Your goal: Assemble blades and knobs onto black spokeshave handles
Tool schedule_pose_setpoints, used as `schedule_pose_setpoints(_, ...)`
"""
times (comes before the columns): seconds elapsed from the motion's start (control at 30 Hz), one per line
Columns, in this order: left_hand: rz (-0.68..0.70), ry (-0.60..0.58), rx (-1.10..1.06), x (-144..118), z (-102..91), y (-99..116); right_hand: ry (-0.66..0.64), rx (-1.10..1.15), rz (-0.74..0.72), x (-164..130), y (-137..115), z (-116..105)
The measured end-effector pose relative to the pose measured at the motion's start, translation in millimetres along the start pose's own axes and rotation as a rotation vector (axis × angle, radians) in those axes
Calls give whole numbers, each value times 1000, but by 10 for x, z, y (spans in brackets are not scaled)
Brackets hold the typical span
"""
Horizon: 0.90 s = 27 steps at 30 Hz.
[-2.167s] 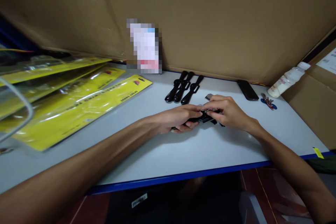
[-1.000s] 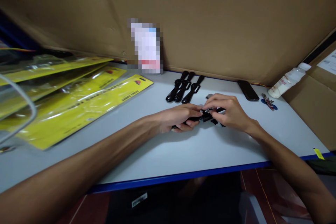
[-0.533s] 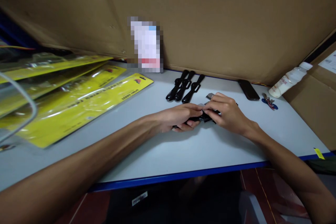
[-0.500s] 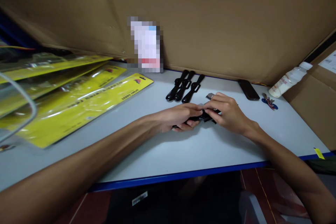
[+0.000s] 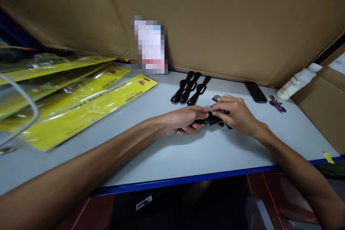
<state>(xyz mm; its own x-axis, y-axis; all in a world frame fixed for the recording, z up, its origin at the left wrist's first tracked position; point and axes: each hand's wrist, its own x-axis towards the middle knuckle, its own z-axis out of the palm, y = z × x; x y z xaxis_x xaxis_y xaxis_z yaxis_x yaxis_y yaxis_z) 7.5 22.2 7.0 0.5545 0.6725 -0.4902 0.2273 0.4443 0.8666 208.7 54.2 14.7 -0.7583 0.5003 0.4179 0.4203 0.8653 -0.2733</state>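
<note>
Wrapped round a glossy black handle [image 5: 213, 119], my left hand [image 5: 187, 119] is closed, its thumb on top, and covers most of the handle. My right hand [image 5: 235, 115] is closed at the handle's right end, thumb and fingers pinching there; its fingertips meet the left thumb. Small dark pieces and a grey flat piece [image 5: 216, 98] show around the right fingers, too covered to name. Behind the left hand, three black handles [image 5: 196, 95] of slim shape, each with an oblong loop near its middle, lie side by side on the table [image 5: 151, 165].
Yellow blister-pack cards [image 5: 107, 106] with clear plastic are piled at the left beside a grey cable [image 5: 31, 104]. A black phone [image 5: 256, 92], keys [image 5: 277, 104] and a white bottle [image 5: 298, 82] are at the right. A cardboard wall [image 5: 215, 25] closes off the back.
The right fingers have shifted slightly right, and more of the dark pieces shows beneath them. My left hand keeps its grip on the black handle.
</note>
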Motion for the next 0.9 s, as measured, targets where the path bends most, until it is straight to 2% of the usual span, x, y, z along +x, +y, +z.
schedule_pose_setpoints(0.07,9,8,2,8,0,-9,-3,-42,-56,-6,0,10)
schedule_pose_setpoints(0.13,13,15,6,14,-1,-19,8,-46,-39,-10,-16,38)
schedule_pose_setpoints(0.23,14,9,12,14,-7,-25,40,71,116,-6,-53,90)
schedule_pose_setpoints(0.37,2,2,5,8,-15,-15,37,368,348,15,-54,83)
schedule_pose_setpoints(0.47,-16,14,-7,8,-15,-12,-37,543,414,30,-14,13)
schedule_pose_setpoints(0.53,-16,9,-15,9,-14,-13,-55,563,423,35,7,-27)
schedule_pose_setpoints(0.67,6,-15,-3,5,-17,-16,-33,372,358,38,-7,-31)
schedule_pose_setpoints(0.83,12,-4,23,-1,-22,-24,35,-20,193,29,-57,78)
schedule_pose_setpoints(0.9,2,2,25,-3,-23,-26,35,-92,172,24,-64,105)
